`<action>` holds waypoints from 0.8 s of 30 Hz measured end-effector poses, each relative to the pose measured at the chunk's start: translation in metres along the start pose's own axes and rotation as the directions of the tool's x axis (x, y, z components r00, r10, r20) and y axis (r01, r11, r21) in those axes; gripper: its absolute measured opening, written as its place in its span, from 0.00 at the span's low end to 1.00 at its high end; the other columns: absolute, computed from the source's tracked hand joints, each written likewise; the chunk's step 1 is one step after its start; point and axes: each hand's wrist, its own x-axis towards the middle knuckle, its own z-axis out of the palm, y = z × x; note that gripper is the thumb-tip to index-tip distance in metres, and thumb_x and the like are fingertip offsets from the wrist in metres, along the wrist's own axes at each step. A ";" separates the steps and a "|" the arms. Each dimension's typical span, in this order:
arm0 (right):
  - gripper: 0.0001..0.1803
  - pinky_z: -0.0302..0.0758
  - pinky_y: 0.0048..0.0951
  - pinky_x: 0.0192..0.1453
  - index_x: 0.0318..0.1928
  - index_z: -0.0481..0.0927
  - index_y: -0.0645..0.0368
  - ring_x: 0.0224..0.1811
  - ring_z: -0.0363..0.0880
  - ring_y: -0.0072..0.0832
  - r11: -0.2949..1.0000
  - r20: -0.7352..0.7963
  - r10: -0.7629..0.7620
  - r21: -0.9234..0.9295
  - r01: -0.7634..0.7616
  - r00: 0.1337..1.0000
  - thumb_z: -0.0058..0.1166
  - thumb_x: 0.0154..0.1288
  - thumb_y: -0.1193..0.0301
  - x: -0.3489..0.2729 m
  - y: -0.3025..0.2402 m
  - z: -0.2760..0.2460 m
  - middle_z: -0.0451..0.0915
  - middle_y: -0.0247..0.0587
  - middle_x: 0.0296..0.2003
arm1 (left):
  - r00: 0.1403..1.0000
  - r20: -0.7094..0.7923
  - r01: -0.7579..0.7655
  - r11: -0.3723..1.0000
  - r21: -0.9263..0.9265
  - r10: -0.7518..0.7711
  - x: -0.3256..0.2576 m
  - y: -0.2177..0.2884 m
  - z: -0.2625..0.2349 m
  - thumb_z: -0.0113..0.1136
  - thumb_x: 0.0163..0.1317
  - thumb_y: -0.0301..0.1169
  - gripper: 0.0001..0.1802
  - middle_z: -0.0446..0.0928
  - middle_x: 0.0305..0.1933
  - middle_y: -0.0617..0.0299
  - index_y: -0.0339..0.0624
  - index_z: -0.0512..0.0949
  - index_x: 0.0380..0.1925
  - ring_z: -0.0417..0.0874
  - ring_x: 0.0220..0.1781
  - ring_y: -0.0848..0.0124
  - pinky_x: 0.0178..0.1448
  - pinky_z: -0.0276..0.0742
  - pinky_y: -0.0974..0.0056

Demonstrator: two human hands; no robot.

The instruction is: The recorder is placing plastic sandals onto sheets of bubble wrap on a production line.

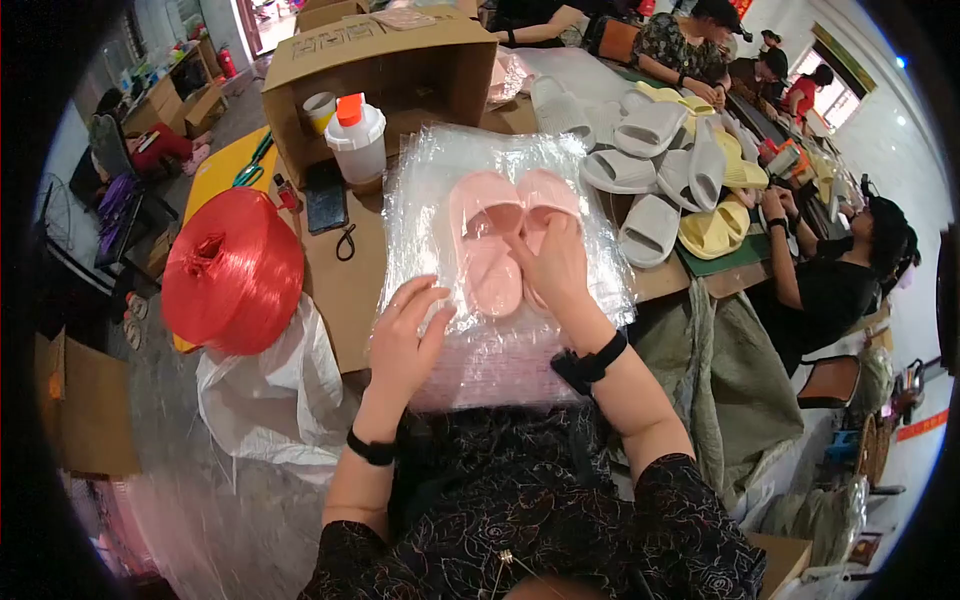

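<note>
A pair of pale pink slippers lies side by side on a stack of clear plastic bags (pixel 420 205) in front of me. My right hand (pixel 556 268) is on the right pink slipper (pixel 546 190), its fingers bent over the strap and its thumb toward the gap between the two. The left pink slipper (pixel 490 270) rests untouched, toe pointing away. My left hand (pixel 408 338) hovers at or just touches the near left part of the bags, its fingers loosely curved and apart, holding nothing. More pinkish plastic (pixel 490 370) shows along the near edge.
Grey slippers (pixel 655 130) and yellow slippers (pixel 715 232) are piled at the right. A red twine roll (pixel 235 270) stands left, near a phone (pixel 327 198), scissors (pixel 254 162) and a white bottle (pixel 356 140). An open cardboard box (pixel 430 85) stands behind. Other people sit along the right.
</note>
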 end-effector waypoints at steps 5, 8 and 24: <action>0.30 0.80 0.47 0.46 0.40 0.78 0.71 0.42 0.84 0.54 0.977 0.019 0.051 -0.209 -0.046 0.999 0.63 0.62 0.50 0.013 -0.023 0.021 0.82 0.60 0.37 | 0.984 -0.107 -0.131 0.985 0.112 0.143 0.002 -0.010 0.031 0.55 0.70 0.39 0.26 0.66 0.71 0.38 0.41 0.70 0.65 0.68 0.70 0.41 0.73 0.63 0.48; 0.20 0.83 0.41 0.41 0.34 0.79 0.64 0.37 0.86 0.45 0.982 -0.031 0.029 -0.186 -0.034 0.999 0.57 0.67 0.57 0.030 0.011 0.045 0.83 0.52 0.34 | 0.975 -0.117 -0.176 0.977 0.118 0.190 0.011 -0.014 0.056 0.53 0.70 0.38 0.29 0.65 0.71 0.36 0.36 0.65 0.68 0.67 0.70 0.40 0.72 0.63 0.48; 0.11 0.84 0.44 0.41 0.35 0.83 0.62 0.37 0.88 0.43 0.958 -0.081 -0.030 -0.287 0.005 0.996 0.57 0.61 0.66 0.036 0.030 0.063 0.85 0.53 0.35 | 0.993 -0.105 -0.058 0.998 0.026 0.061 0.005 -0.018 0.068 0.55 0.67 0.35 0.40 0.69 0.70 0.41 0.40 0.52 0.77 0.71 0.69 0.46 0.72 0.65 0.51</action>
